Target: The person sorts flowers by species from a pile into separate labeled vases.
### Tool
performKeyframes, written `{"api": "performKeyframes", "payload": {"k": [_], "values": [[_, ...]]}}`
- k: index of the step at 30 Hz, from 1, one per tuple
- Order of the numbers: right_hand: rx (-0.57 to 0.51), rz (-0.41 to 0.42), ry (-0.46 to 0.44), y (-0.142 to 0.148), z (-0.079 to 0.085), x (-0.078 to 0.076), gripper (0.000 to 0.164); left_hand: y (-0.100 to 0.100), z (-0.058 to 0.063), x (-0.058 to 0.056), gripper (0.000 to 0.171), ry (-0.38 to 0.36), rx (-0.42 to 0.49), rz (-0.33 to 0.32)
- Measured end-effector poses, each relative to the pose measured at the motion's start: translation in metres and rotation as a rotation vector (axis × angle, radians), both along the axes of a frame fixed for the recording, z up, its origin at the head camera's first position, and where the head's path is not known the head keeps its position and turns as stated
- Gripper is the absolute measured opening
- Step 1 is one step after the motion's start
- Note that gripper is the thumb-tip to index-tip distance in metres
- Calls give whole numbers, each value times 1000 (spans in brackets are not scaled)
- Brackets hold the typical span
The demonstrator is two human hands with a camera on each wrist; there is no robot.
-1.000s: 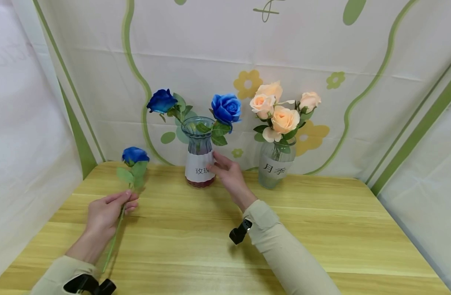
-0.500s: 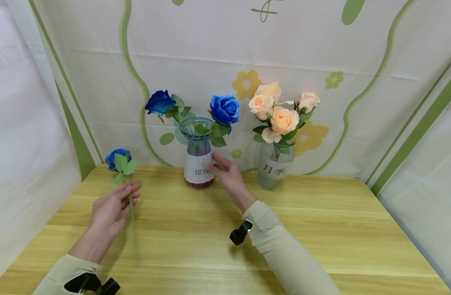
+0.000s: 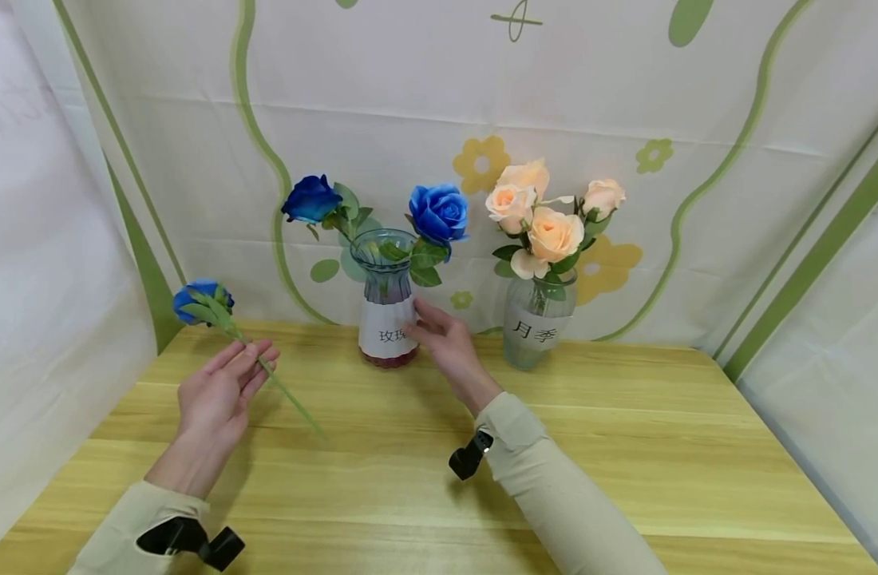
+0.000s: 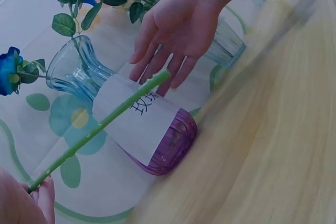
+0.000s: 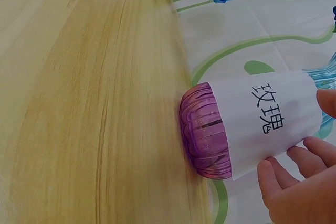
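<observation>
My left hand [image 3: 212, 395] pinches the green stem of a blue rose [image 3: 195, 303] just below its leaves. The bloom points to the upper left, and the stem slants down to the right above the table. In the left wrist view the bare stem [image 4: 97, 129] crosses in front of a blue-and-purple glass vase [image 4: 173, 142]. That vase bears a white paper label [image 5: 268, 116] with black characters, and two blue roses lean out of its mouth. My right hand [image 3: 449, 347] rests against the vase's right side, fingertips at the glass and thumb over the label's edge.
To the right stands a pale glass vase [image 3: 521, 349] with its own label, filled with several peach roses [image 3: 554, 231]. A white cloth backdrop [image 3: 381, 80] rises behind the wooden table [image 3: 425, 495].
My left hand has turned the rose: its bloom has swung left, and the stem's lower end has swung from lower left to lower right. My right hand stays at the vase.
</observation>
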State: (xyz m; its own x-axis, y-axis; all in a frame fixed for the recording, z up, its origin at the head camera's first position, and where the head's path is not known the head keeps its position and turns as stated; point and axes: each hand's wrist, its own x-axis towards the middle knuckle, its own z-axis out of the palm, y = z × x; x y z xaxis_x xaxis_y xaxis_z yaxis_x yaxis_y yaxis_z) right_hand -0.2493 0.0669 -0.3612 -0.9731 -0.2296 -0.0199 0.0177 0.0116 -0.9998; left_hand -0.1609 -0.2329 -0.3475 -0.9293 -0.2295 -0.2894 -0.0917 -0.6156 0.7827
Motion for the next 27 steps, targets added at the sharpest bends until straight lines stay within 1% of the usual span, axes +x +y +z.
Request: {"api": "performKeyframes", "payload": {"k": [3, 5, 10, 12, 16, 20, 27], "values": [[2, 4, 1, 0, 0, 0, 64, 2, 2, -2, 85, 3, 31, 27], [5, 5, 0, -1, 0, 0, 64, 3, 3, -3, 78, 0, 50, 53], [2, 7, 3, -1, 1, 0, 64, 6, 6, -5, 35, 3, 105, 119], [-1, 10, 7, -2, 1, 0, 63, 7, 8, -5, 28, 8, 124, 142], [-4, 12, 10, -2, 0, 0, 63, 8, 11, -6, 29, 6, 142, 180], [-3, 10, 11, -2, -2, -1, 63, 9, 14, -5, 28, 17, 144, 199], [3, 2, 1, 1, -2, -1, 63, 14, 24, -9, 23, 88, 209, 244]]}}
